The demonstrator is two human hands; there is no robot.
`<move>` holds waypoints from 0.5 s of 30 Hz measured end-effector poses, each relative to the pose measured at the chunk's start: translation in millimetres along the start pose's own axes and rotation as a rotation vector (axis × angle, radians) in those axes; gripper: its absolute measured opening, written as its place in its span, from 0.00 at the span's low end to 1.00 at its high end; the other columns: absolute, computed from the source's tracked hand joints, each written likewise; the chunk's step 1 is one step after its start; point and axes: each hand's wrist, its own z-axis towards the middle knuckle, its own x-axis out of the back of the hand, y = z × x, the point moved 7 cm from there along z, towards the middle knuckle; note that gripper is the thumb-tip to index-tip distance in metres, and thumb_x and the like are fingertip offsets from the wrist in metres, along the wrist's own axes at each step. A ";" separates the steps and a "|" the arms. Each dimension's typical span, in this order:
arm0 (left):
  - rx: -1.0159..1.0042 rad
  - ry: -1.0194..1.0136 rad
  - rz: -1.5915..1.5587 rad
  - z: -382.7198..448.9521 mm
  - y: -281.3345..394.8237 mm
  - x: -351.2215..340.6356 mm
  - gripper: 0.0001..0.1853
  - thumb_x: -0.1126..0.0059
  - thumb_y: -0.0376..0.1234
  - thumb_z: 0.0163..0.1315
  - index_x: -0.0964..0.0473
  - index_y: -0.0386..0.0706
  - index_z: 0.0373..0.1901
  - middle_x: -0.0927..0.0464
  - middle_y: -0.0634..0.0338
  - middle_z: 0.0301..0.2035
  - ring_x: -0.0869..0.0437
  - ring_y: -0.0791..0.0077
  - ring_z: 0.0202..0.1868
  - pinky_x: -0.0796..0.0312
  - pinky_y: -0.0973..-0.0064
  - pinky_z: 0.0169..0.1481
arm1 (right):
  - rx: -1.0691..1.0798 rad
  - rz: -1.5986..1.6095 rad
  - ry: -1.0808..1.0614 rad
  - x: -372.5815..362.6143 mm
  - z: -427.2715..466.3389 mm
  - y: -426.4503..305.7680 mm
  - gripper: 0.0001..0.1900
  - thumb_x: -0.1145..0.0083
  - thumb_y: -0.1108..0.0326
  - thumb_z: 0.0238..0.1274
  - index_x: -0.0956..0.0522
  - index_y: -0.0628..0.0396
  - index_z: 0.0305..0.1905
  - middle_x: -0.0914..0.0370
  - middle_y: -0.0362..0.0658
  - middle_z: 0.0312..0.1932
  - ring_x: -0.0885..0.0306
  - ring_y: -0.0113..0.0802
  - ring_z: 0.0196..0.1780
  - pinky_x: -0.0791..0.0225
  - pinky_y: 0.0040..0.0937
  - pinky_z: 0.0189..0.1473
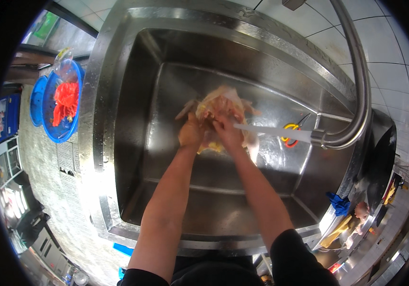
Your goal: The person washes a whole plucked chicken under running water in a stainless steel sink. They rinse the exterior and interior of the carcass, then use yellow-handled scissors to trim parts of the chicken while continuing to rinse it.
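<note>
A raw, opened poultry carcass (pixel 222 102) lies on the floor of a deep stainless-steel sink (pixel 197 214). My left hand (pixel 190 133) grips its left edge, fingers curled round the flesh. Over the middle of the carcass is my right hand (pixel 228 132), its bent fingers at the opened cavity; whether they hold anything cannot be told. Water (pixel 276 131) runs from the metal faucet (pixel 356 128) leftward across the view to my right hand and the carcass. Scissors (pixel 292 135) with yellow and red handles lie on the sink floor to the right.
Blue plastic tubs (pixel 61 137), one holding a red plastic bag (pixel 65 103), stand left of the sink. A blue cloth (pixel 339 203) rests at its right rim, near a yellowish cloth-like thing (pixel 336 231). The curved faucet pipe reaches over the sink's right side.
</note>
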 end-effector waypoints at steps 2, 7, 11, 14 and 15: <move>-0.002 -0.021 0.015 -1.5 3.6 1.0 0.24 0.46 0.47 0.66 0.38 0.46 0.56 0.18 0.42 0.41 0.16 0.41 0.44 0.26 0.49 0.49 | -0.069 -0.033 -0.036 -3.8 -3.1 14.7 0.11 0.41 0.63 0.62 0.22 0.53 0.46 0.20 0.54 0.39 0.21 0.52 0.47 0.31 0.43 0.53; -0.001 -0.039 -0.004 0.3 -0.9 -0.7 0.29 0.40 0.41 0.60 0.40 0.47 0.60 0.18 0.41 0.41 0.16 0.41 0.43 0.26 0.47 0.47 | 0.263 0.054 0.110 14.5 -16.3 -5.8 0.14 0.42 0.65 0.65 0.23 0.55 0.53 0.19 0.51 0.49 0.23 0.48 0.56 0.35 0.38 0.62; 0.004 -0.004 -0.025 0.4 -9.0 0.2 0.29 0.39 0.41 0.59 0.40 0.46 0.60 0.18 0.40 0.41 0.17 0.40 0.43 0.26 0.47 0.47 | 0.138 0.283 0.054 13.9 -12.9 -43.1 0.23 0.43 0.68 0.64 0.28 0.49 0.65 0.20 0.51 0.54 0.25 0.48 0.61 0.38 0.39 0.66; -0.008 -0.020 -0.012 -0.2 3.3 0.3 0.29 0.39 0.41 0.59 0.40 0.47 0.60 0.18 0.40 0.41 0.17 0.40 0.44 0.26 0.48 0.47 | 0.240 -0.235 0.086 6.5 -5.8 -26.1 0.32 0.43 0.69 0.62 0.35 0.41 0.72 0.20 0.53 0.52 0.24 0.50 0.60 0.37 0.42 0.65; -0.004 -0.019 -0.010 0.2 2.4 0.1 0.29 0.39 0.41 0.59 0.40 0.47 0.60 0.18 0.40 0.41 0.17 0.40 0.44 0.26 0.48 0.48 | 0.190 -0.228 0.064 3.9 -5.9 -22.0 0.32 0.44 0.70 0.61 0.35 0.40 0.71 0.20 0.53 0.51 0.24 0.51 0.58 0.37 0.43 0.65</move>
